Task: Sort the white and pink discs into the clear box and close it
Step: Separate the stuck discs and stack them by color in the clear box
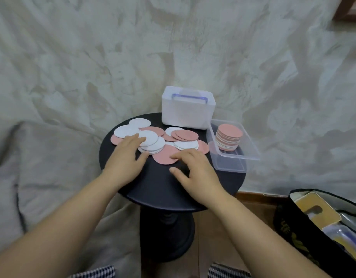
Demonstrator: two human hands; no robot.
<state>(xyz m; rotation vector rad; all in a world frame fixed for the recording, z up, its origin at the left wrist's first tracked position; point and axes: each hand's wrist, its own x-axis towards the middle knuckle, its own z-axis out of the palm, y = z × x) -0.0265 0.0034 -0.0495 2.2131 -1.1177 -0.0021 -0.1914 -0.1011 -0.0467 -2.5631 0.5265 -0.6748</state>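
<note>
Several white discs [126, 131] and pink discs [185, 135] lie scattered and overlapping on a round black table [153, 189]. My left hand [126, 155] rests with straight fingers on the white discs at the left. My right hand [193, 169] lies flat, its fingertips touching a large pink disc [163, 157]. The clear box [233, 157] stands open at the table's right edge, with a stack of pink and white discs [229, 139] inside it. The white lid with a blue handle [188, 107] sits behind the discs.
A pale patterned cloth [173, 47] hangs behind and drapes to the left. A black bag [323, 223] with yellow items stands on the floor at the lower right. The table stands on a black pedestal base [167, 233].
</note>
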